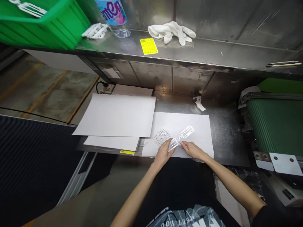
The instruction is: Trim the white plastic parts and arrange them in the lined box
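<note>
On a large white sheet (199,126) lie white moulded plastic pieces. A lattice-shaped piece (162,136) sits to the left, and a rectangular grid piece (187,131) sits to the right. My left hand (163,154) pinches a small white grid piece (173,144) between its fingers. Close beside it, my right hand (193,150) has its fingertips on a thin wavy plastic strip (179,139) that seems to link the pieces. The two hands nearly meet at the sheet's lower edge.
Stacked white card sheets (115,115) lie left of the hands on a steel bench (227,132). A steel shelf (201,52) above holds white gloves (171,32), a yellow label (149,46), a bottle (111,15) and a green crate (40,22). A green conveyor belt (276,126) runs at the right.
</note>
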Available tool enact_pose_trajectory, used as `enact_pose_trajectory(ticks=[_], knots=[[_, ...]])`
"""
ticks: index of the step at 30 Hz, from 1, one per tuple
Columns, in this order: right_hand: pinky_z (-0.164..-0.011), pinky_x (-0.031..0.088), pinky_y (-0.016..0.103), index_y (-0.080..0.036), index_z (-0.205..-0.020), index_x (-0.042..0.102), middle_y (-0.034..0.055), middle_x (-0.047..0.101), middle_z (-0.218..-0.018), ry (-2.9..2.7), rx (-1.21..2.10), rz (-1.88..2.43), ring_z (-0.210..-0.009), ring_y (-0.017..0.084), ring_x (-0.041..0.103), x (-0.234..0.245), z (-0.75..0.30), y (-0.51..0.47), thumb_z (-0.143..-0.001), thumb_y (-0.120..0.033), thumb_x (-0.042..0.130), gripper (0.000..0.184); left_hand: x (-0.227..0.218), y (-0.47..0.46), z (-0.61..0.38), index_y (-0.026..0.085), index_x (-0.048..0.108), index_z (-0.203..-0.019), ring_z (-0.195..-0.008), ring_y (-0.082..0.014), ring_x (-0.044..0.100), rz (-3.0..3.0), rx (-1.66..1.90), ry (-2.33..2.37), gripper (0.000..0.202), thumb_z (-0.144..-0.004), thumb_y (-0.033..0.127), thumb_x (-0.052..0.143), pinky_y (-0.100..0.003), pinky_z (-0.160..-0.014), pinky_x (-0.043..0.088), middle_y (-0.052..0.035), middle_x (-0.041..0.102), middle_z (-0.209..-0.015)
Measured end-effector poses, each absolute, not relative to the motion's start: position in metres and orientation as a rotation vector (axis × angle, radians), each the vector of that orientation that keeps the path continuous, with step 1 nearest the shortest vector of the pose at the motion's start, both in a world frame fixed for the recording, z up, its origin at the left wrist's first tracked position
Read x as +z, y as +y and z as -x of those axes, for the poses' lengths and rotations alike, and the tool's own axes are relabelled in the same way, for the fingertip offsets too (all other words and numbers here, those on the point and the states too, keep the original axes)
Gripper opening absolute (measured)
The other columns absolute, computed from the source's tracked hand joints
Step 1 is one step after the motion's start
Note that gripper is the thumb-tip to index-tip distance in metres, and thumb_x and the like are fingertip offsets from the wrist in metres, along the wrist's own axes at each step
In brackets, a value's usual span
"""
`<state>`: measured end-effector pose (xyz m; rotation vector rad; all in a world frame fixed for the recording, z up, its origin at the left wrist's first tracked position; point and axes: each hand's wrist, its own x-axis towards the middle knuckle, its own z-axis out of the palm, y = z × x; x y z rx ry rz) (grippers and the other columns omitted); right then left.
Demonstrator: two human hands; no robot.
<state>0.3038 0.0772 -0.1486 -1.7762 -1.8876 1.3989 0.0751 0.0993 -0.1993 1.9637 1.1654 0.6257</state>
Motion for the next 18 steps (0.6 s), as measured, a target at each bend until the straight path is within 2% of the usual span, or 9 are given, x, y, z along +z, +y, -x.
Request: enact_pose_trajectory(ticks=[5,8,10,12,15,16,18], knots=[[-0.068,0.038,0.030,-0.023,-0.084,0.054,-0.0025,0.054,-0.067,-1.886,1.294,1.818,-0.064,0.017,0.052,-0.163,-0.303,0.076,-0.108,-0.053,0.027,0.047,-0.209,0.103,-0.079,0.020,0.050,-0.142,-0.126,-0.0270,0.067,-1.980,0.615,1.163,0.050,-0.097,0.035,0.063,-0.045,-0.108,0.057,-0.0142,0.068,-0.134],[-0.069,0.040,0.031,-0.024,-0.085,0.057,-0.0015,0.054,-0.067,-1.873,1.188,1.858,-0.065,0.018,0.053,-0.168,-0.304,0.074,-0.107,-0.053,0.031,0.044,-0.215,0.106,-0.078,0.019,0.049,-0.143,-0.127,-0.0289,0.065,-1.969,0.637,1.245,0.050,-0.098,0.037,0.061,-0.048,-0.110,0.055,-0.0160,0.067,-0.135],[-0.074,0.044,0.033,-0.024,-0.089,0.058,0.0013,0.059,-0.076,-1.848,1.090,1.877,-0.073,0.021,0.058,-0.169,-0.308,0.074,-0.105,-0.053,0.038,0.039,-0.219,0.108,-0.075,0.018,0.047,-0.144,-0.129,-0.0315,0.064,-1.945,0.665,1.341,0.050,-0.100,0.038,0.057,-0.052,-0.110,0.054,-0.0185,0.065,-0.135],[-0.083,0.048,0.036,-0.023,-0.100,0.058,0.0070,0.063,-0.097,-1.816,0.989,1.880,-0.090,0.024,0.062,-0.170,-0.314,0.078,-0.101,-0.049,0.049,0.028,-0.222,0.112,-0.072,0.016,0.045,-0.146,-0.132,-0.0343,0.060,-1.922,0.683,1.409,0.052,-0.100,0.038,0.055,-0.056,-0.111,0.052,-0.0203,0.064,-0.136],[-0.094,0.050,0.041,-0.022,-0.114,0.056,0.0137,0.058,-0.130,-1.791,0.911,1.849,-0.109,0.027,0.060,-0.173,-0.322,0.088,-0.090,-0.035,0.063,0.028,-0.219,0.118,-0.070,0.013,0.040,-0.151,-0.146,-0.0409,0.044,-1.905,0.697,1.441,0.065,-0.096,0.039,0.063,-0.064,-0.120,0.039,-0.0249,0.051,-0.152],[-0.096,0.049,0.042,-0.023,-0.113,0.057,0.0134,0.057,-0.132,-1.784,0.905,1.835,-0.111,0.028,0.060,-0.174,-0.323,0.092,-0.088,-0.031,0.064,0.028,-0.216,0.120,-0.070,0.012,0.039,-0.152,-0.151,-0.0428,0.037,-1.897,0.706,1.443,0.070,-0.094,0.040,0.065,-0.066,-0.123,0.034,-0.0260,0.045,-0.157],[-0.098,0.048,0.044,-0.023,-0.105,0.058,0.0109,0.063,-0.121,-1.751,0.902,1.815,-0.107,0.028,0.061,-0.174,-0.323,0.101,-0.086,-0.025,0.062,0.020,-0.205,0.122,-0.070,0.012,0.039,-0.153,-0.155,-0.0432,0.028,-1.868,0.728,1.431,0.072,-0.094,0.042,0.065,-0.067,-0.125,0.027,-0.0255,0.039,-0.161]])
